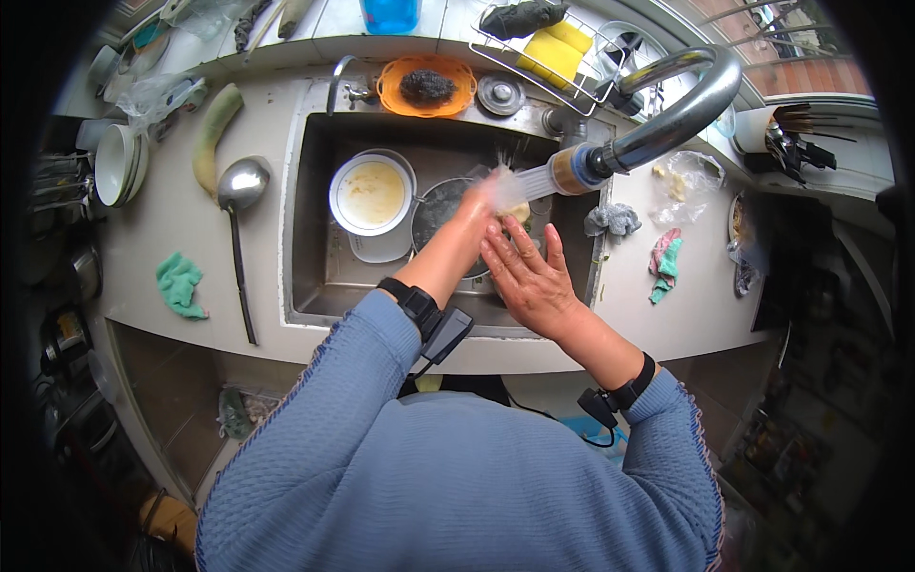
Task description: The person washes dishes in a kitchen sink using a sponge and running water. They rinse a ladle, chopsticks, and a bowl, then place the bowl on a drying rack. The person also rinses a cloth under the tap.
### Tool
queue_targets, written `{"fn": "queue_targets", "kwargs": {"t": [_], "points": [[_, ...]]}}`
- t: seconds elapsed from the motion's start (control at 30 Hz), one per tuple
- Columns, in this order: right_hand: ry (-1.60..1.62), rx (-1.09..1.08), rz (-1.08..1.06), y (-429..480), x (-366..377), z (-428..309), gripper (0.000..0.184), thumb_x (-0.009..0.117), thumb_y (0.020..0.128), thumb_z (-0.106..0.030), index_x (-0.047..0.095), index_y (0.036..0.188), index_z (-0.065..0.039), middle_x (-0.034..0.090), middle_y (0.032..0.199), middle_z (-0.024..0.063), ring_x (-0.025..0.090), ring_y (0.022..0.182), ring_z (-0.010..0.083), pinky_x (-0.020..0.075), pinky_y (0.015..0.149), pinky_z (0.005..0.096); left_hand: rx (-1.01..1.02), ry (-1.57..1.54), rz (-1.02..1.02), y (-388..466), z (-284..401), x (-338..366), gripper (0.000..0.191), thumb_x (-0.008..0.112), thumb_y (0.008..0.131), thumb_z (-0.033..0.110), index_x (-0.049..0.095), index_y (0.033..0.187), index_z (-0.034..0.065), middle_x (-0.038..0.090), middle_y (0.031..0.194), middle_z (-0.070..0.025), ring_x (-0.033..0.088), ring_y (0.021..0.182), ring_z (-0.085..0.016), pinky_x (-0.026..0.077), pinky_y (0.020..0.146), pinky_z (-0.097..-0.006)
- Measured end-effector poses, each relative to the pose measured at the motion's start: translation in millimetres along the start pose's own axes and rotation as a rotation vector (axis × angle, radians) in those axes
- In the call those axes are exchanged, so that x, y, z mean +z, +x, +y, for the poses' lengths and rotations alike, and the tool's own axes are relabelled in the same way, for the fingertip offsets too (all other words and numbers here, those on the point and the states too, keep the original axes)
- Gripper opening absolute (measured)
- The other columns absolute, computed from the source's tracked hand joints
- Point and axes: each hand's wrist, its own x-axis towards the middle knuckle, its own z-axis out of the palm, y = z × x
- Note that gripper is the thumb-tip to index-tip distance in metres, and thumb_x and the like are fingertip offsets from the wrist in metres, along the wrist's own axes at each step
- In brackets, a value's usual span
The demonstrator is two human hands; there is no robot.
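My left hand [486, 194] reaches into the stainless-steel sink [312, 272], under the water stream [530, 184] from the faucet's spray head [572, 171]. Spray and blur cover its fingers, so I cannot tell whether it holds anything. Wet and empty, my right hand [532, 280] spreads its fingers beside the left wrist; whether they touch is unclear. Below the hands sits a round metal pan [437, 209], partly covered by the left forearm. A pale yellow piece [519, 213] shows behind the right fingertips. To the left stands a white bowl [339, 214] with cloudy yellowish liquid.
The curved metal faucet [704, 100] arches in from the right. On the left counter lie a ladle [243, 184], a long gourd [209, 143] and a green cloth [179, 286]. An orange basket [386, 89] holding a scrubber stands behind the sink. A grey rag [613, 219] lies right.
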Motion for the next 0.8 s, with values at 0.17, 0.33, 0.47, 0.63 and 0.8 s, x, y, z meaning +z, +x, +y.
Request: {"fn": "queue_targets", "kwargs": {"t": [0.17, 0.33, 0.47, 0.63, 0.8], "points": [[-0.041, -0.046, -0.001, -11.2, -2.8, 7.9, 0.047, 0.057, 0.085, -0.015, 0.057, 0.131, -0.009, 0.046, 0.146, 0.0057, 0.034, 0.142, 0.0249, 0.0092, 0.115, 0.0578, 0.149, -0.111, 0.009, -1.0, 1.4, -4.5, 0.038, 0.056, 0.094, 0.05, 0.058, 0.099, 0.013, 0.063, 0.094, -0.0056, 0.062, 0.089, -0.025, 0.051, 0.079, -0.0459], [-0.092, -0.113, 0.097, -19.0, -6.5, 17.5, 0.046, 0.054, 0.086, -0.015, 0.057, 0.131, -0.011, 0.045, 0.147, 0.0033, 0.035, 0.141, 0.0241, 0.0071, 0.115, 0.0581, 0.141, -0.274, 0.129, -27.3, 20.6, -27.5, 0.035, 0.068, 0.087, 0.046, 0.059, 0.093, 0.013, 0.063, 0.091, -0.0078, 0.062, 0.088, -0.028, 0.051, 0.082, -0.0509], [-0.143, -0.128, 0.143, -21.8, -11.6, 27.6, 0.035, 0.055, 0.087, -0.019, 0.064, 0.119, -0.011, 0.05, 0.142, 0.0007, 0.039, 0.138, 0.0203, 0.0114, 0.116, 0.0569, 0.141, -0.244, 0.121, -46.5, 27.4, -49.1, 0.023, 0.07, 0.086, 0.029, 0.061, 0.092, 0.0093, 0.065, 0.091, -0.0091, 0.064, 0.087, -0.029, 0.052, 0.084, -0.0497], [-0.148, -0.134, 0.13, -26.3, -15.7, 39.5, 0.032, 0.058, 0.085, -0.019, 0.066, 0.115, -0.011, 0.051, 0.141, 0.0009, 0.039, 0.138, 0.0211, 0.0119, 0.116, 0.0568, 0.184, -0.191, 0.183, -62.1, 28.7, -67.3, 0.013, 0.067, 0.083, 0.01, 0.061, 0.094, 0.0077, 0.066, 0.091, -0.0104, 0.065, 0.085, -0.028, 0.055, 0.079, -0.0455], [-0.176, -0.092, 0.066, -32.3, -16.4, 48.7, 0.038, 0.055, 0.085, -0.015, 0.062, 0.122, -0.008, 0.045, 0.146, 0.0043, 0.033, 0.142, 0.0242, 0.0085, 0.115, 0.0578, 0.187, -0.116, 0.203, -76.7, 26.3, -69.6, 0.035, 0.061, 0.08, 0.002, 0.054, 0.114, 0.005, 0.064, 0.103, -0.0151, 0.064, 0.093, -0.03, 0.054, 0.085, -0.0472]]}}
